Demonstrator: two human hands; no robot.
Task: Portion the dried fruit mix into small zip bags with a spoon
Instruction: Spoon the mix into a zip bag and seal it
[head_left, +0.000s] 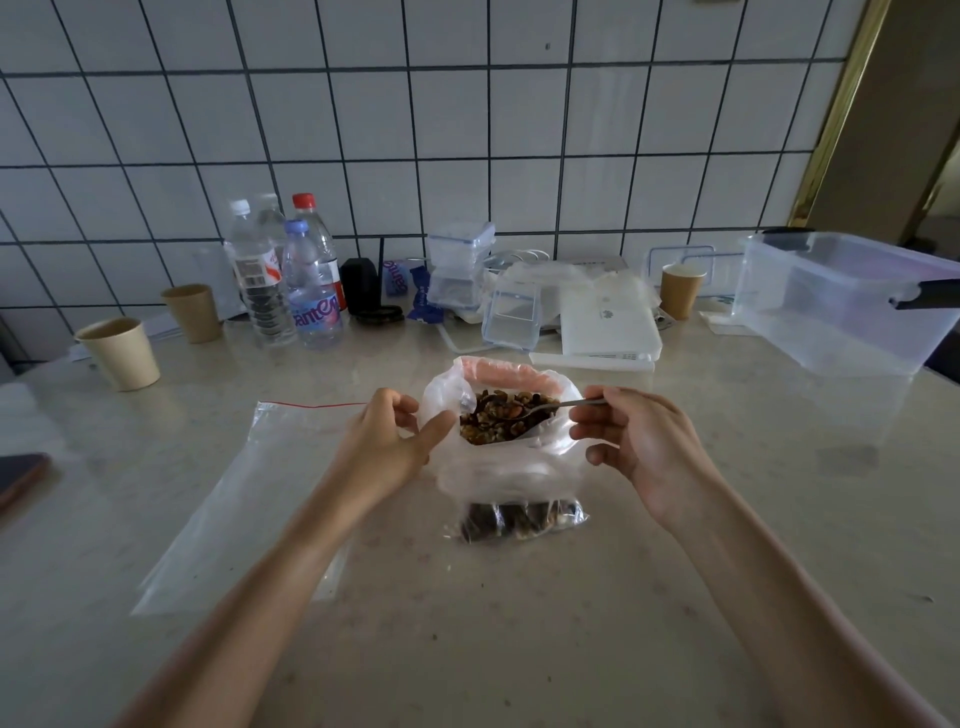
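At the middle of the counter (675, 519), the scooping step appears to be in hand: the spoon (540, 410) is pinched by the right hand (631, 441) and dipped into the dried fruit mix (498, 418), while the bag's rim (441, 400) is gripped by the left hand (387, 441). Next, a level lift is called for, toward the flat zip bag (249, 499) lying left. The mix looks brown and lumpy.

An open bag (498, 467) of dried fruit mix (493, 423) holds a spoon (540, 410), seemingly loaded.
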